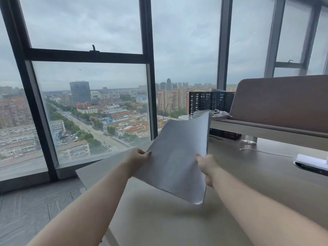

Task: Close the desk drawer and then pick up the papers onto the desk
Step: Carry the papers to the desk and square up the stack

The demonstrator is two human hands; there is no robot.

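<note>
- Your left hand (pixel 140 158) pinches the left edge of the papers (pixel 175 157), thumb on the near face and fingers curled behind.
- Your right hand (pixel 207 166) grips the papers' right edge, fingers closed around it, thumb on the sheet.
- You hold the papers between both hands, raised above the desk (pixel 248 174) and tilted, top edge leaning away from you toward the window (pixel 88 86), lowest corner hanging over the desktop without touching it.
- Behind the papers' top edge, at the back of the desk, a black perforated organiser (pixel 211 102) stands; something pale sticks up from it, too blurred to name.
- Just beside the papers' top edge sits a round, light-rimmed container (pixel 184 117); you cannot tell its contents.
- Right of the papers, a clear glass (pixel 249 139) stands under a raised shelf (pixel 266 127), and a white cable (pixel 266 152) runs across the desktop toward a white device (pixel 310 162).
- Beyond the shelf stands a brown partition panel (pixel 284 100).
</note>
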